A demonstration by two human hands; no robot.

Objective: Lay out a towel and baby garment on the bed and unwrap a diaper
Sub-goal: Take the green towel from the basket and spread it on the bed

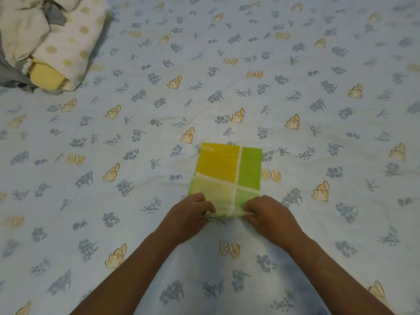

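A folded towel [225, 171] with yellow and green blocks split by white stripes lies flat on the bed [318, 110], just ahead of me. My left hand [189, 214] pinches its near left corner. My right hand [269, 214] pinches its near right corner. The near edge of the towel is bunched between my fingers. No baby garment or diaper can be told apart in this view.
A heap of cloth [45, 42] sits at the far left corner: white fabric with pale green dots, grey pieces and a yellow folded item [46, 79]. The sheet is light blue with flowers and small animals.
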